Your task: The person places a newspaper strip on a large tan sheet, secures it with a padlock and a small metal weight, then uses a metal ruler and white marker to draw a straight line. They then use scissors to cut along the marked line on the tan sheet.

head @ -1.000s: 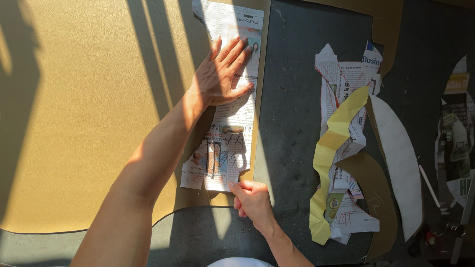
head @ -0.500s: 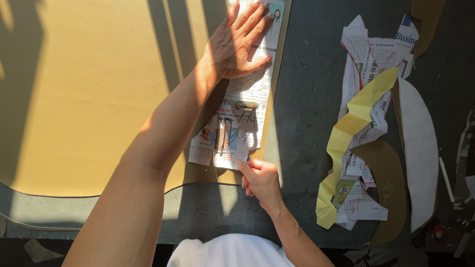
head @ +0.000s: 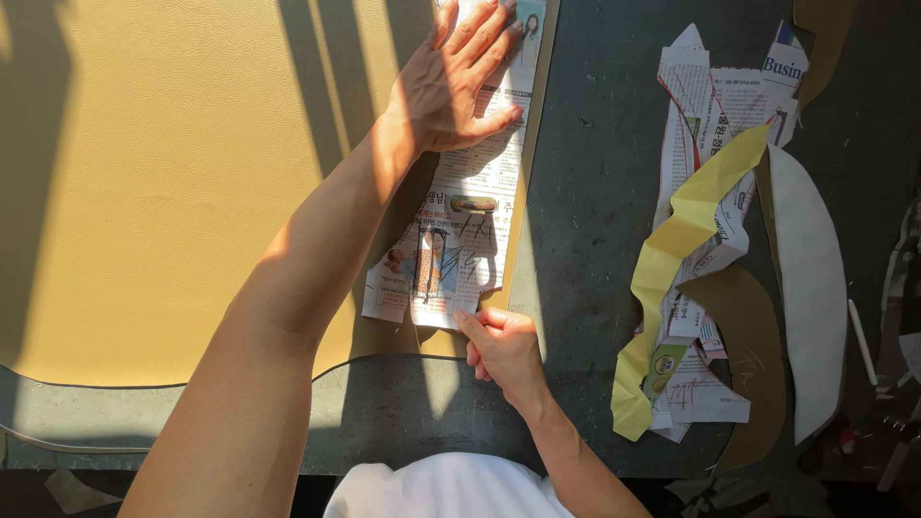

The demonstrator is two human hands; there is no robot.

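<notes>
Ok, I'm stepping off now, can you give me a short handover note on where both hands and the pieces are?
Left hand: flat, fingers spread, pressing the top of the newspaper pattern onto the tan leather sheet.
Right hand: closed at the pattern's bottom edge, fingers pinched; whether they hold a tool or the paper cannot be told.
Pattern lies along the leather's right edge on the dark table.
To the right: a pile of more newspaper pieces, a folded yellow strip and cut leather scraps.
Done: pattern laid and held flat.
Left: no cut or traced line around it shows yet.
</notes>
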